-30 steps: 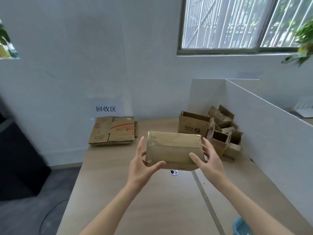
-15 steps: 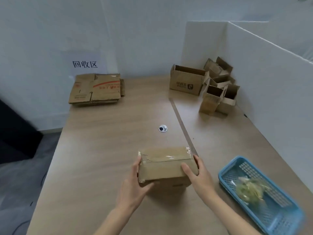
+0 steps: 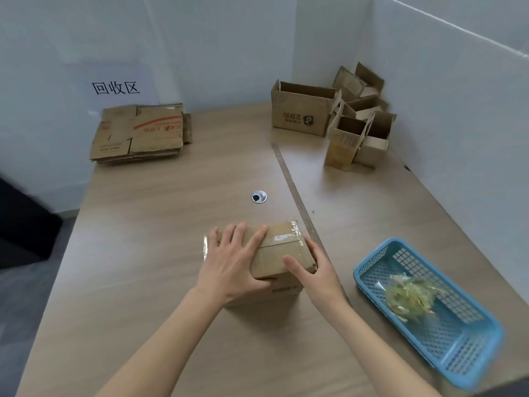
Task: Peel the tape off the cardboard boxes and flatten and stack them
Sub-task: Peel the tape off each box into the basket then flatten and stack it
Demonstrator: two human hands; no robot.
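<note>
My left hand (image 3: 233, 263) lies flat on top of the small brown taped cardboard box (image 3: 279, 257), fingers straight and spread across its lid. My right hand (image 3: 313, 270) cups the box's right end, thumb on top and fingers hidden round the side. The box stands on the light wooden desk (image 3: 171, 224) near me. Just right of it sits a blue plastic mesh basket (image 3: 446, 333) of crumpled tape. Far left lies a stack of flattened cardboard (image 3: 140, 133); far right, several open brown boxes (image 3: 329, 116).
</note>
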